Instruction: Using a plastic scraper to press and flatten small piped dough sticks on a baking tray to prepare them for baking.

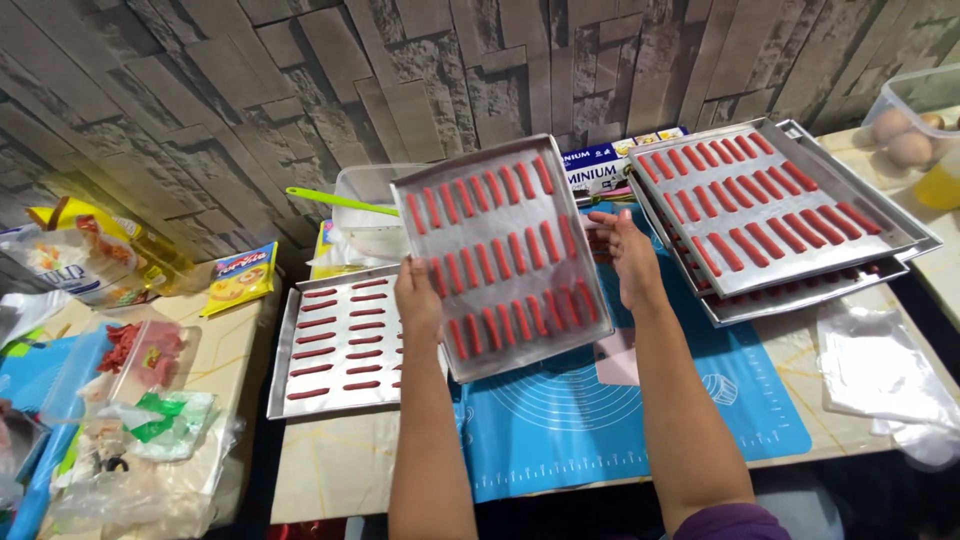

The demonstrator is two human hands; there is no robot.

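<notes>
The left hand [417,300] grips the near left edge of a metal tray [503,254], fingers curled under it and thumb on top, while the right hand [628,252] holds the tray's right edge, fingers spread along the rim. Between the two hands the tray is lifted clear of the desk [340,462] and tilted, its far end higher and turned toward the wall. Three rows of red strips [500,255] lie on it, each strip short and set side by side. Below the hands a blue mat [570,420] covers the desk, printed with circles and a ruler edge. Just left of the left hand a second tray [340,345] rests flat on the desk, with thinner, darker red strips in two columns. Beyond the left hand stands a clear tub [368,215] with a green spatula [340,201] laid across its rim. To the right of the right hand a stack of trays [770,205] sits on the desk, the top one filled with rows of red strips. Behind the held tray a foil box [600,165] lies against the wall. Far right of the right hand is a clear box of eggs [905,125], and nearer, a sheet of plastic [875,370]. Far left of the left hand lie bags and a yellow packet [240,275].
</notes>
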